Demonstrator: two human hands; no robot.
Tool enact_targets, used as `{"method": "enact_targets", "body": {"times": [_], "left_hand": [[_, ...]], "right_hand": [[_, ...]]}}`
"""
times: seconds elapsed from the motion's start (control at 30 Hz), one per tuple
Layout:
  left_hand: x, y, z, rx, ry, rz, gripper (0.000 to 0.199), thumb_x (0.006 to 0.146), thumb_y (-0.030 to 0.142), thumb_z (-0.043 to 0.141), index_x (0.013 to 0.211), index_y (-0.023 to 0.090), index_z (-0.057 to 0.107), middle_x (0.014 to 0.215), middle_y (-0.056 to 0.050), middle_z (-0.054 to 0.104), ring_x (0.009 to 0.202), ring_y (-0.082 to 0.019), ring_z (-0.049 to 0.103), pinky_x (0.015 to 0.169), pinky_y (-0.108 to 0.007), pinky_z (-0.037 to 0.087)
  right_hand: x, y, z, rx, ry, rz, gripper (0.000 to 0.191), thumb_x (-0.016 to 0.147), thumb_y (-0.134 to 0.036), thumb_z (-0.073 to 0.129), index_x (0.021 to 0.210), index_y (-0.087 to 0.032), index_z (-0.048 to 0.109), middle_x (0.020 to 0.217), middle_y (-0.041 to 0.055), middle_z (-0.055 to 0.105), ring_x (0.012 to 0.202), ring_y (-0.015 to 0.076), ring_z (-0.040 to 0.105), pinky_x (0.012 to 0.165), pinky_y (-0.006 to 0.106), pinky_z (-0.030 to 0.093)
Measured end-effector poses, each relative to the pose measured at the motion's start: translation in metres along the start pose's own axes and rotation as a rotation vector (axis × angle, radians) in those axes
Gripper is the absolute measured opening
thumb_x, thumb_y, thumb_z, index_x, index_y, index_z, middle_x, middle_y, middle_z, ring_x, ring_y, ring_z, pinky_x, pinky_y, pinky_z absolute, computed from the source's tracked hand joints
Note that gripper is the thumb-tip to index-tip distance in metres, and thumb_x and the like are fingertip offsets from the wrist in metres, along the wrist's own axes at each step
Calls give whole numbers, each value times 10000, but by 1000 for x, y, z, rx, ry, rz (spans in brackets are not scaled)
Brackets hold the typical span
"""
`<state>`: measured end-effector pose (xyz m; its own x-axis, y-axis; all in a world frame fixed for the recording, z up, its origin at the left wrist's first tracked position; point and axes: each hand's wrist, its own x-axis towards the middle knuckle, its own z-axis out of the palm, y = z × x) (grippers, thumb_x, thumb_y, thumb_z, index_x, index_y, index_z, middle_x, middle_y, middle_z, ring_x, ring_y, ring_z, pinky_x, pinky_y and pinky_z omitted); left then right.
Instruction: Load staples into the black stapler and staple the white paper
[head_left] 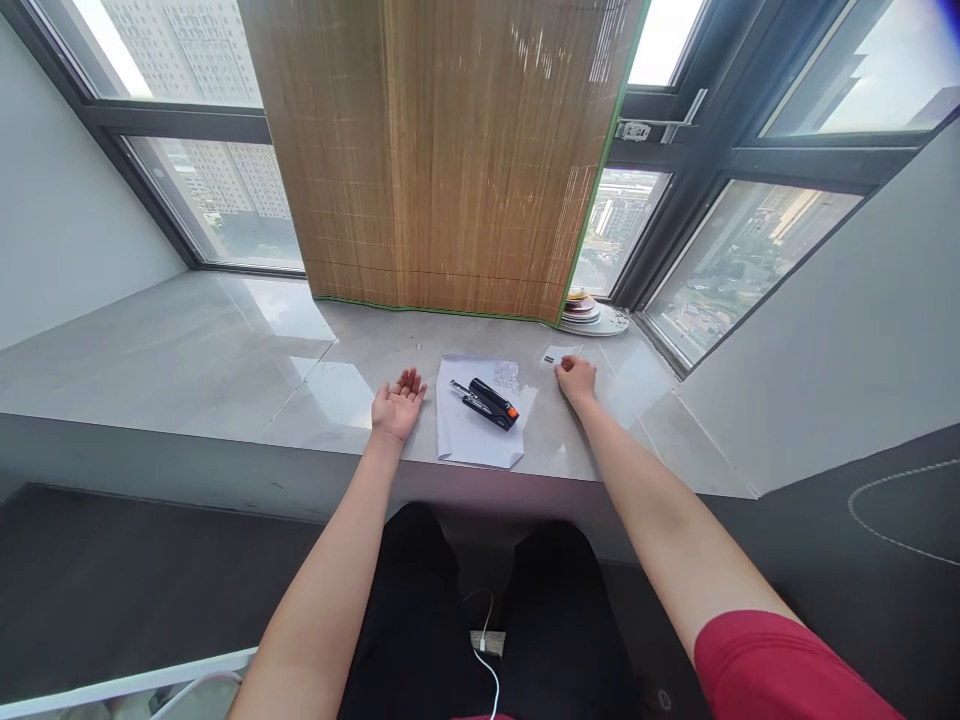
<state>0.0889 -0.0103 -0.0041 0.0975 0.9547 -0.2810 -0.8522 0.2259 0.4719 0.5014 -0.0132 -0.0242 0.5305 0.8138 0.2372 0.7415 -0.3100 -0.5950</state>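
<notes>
My left hand (pixel 400 403) rests palm up on the ledge, fingers loosely spread, with nothing in it. To its right, a black stapler (pixel 491 406) with an orange end lies on white sheets of paper (pixel 472 440); its top arm is swung apart from the base. A printed block shows at the upper right of the paper. My right hand (pixel 577 379) is closed with the fingertips pinched at the edge of a small white slip (pixel 551 354) bearing a small dark mark. What the fingers hold, if anything, is hidden.
A bamboo blind (pixel 450 160) hangs behind the tiled window ledge (pixel 187 350). Stacked plates (pixel 589 318) stand at its right edge, by the window frame. Below the ledge, a white cable (pixel 491 680) runs between my legs.
</notes>
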Motion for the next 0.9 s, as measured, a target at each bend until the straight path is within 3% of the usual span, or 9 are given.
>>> {"method": "enact_targets", "body": {"times": [0.13, 0.23, 0.3, 0.4, 0.47, 0.53, 0.63, 0.73, 0.9], "left_hand": [[20, 1, 5, 295, 93, 30, 198, 1039, 182, 513, 1072, 148, 705, 1044, -153, 772, 986, -221, 771, 1040, -419, 617], [46, 2, 20, 543, 193, 105, 101, 944, 113, 605, 925, 178, 680, 933, -134, 744, 1014, -276, 756, 1052, -480, 589], [65, 2, 31, 652, 188, 225, 123, 925, 106, 635, 868, 211, 661, 1050, -143, 754, 1252, -317, 703, 1135, -479, 535], [89, 1, 43, 957, 95, 469, 146, 880, 103, 696, 838, 225, 628, 1333, -221, 695, 1600, -375, 428, 1280, -535, 402], [100, 0, 45, 1083, 13, 510, 122, 886, 132, 713, 878, 229, 640, 1428, -232, 659, 1656, -365, 338, 1333, -575, 311], [107, -1, 41, 1193, -65, 508, 90, 920, 180, 703, 899, 242, 643, 1416, -203, 683, 1631, -347, 378, 1345, -588, 277], [107, -3, 34, 1212, -84, 517, 180, 911, 163, 706, 796, 254, 602, 1230, -174, 723, 1552, -358, 446, 1342, -555, 278], [95, -6, 28, 1217, -65, 517, 322, 890, 66, 662, 679, 262, 520, 1018, -156, 667, 1450, -364, 518, 1296, -483, 337], [57, -14, 14, 1355, -18, 600, 306, 904, 26, 563, 716, 259, 504, 948, -144, 607, 1315, -364, 553, 1202, -452, 404]], "right_hand": [[-49, -2, 9, -249, -63, -110, 528, 1045, -257, 454, 1498, -70, 649, 1615, 273, 594, 1527, 362, 544, 1275, 524, 386], [-73, -4, 14, -340, -77, -140, 556, 1082, -297, 382, 1544, -75, 600, 1709, 269, 487, 1611, 384, 430, 1317, 588, 306], [-78, -8, 13, -352, -76, -133, 550, 1078, -302, 366, 1513, -74, 613, 1689, 274, 505, 1580, 397, 459, 1306, 601, 314], [-76, -14, 7, -355, -65, -142, 520, 1064, -302, 367, 1442, -77, 645, 1639, 277, 550, 1520, 398, 509, 1282, 587, 344], [-75, -18, 4, -353, -63, -141, 501, 1054, -295, 373, 1406, -84, 661, 1616, 276, 569, 1500, 395, 523, 1271, 570, 358], [-76, -20, 2, -345, -61, -138, 494, 1048, -294, 376, 1390, -93, 670, 1609, 276, 577, 1490, 396, 529, 1262, 567, 367], [-78, -22, 1, -335, -56, -142, 504, 1048, -304, 369, 1392, -94, 672, 1618, 273, 573, 1493, 402, 524, 1264, 581, 363], [-78, -21, 1, -336, -54, -142, 500, 1043, -295, 364, 1377, -89, 673, 1606, 274, 583, 1485, 408, 529, 1263, 592, 358], [-78, -19, 4, -315, -38, -147, 472, 1050, -276, 367, 1383, -119, 664, 1589, 268, 600, 1458, 401, 549, 1248, 585, 372]]}}
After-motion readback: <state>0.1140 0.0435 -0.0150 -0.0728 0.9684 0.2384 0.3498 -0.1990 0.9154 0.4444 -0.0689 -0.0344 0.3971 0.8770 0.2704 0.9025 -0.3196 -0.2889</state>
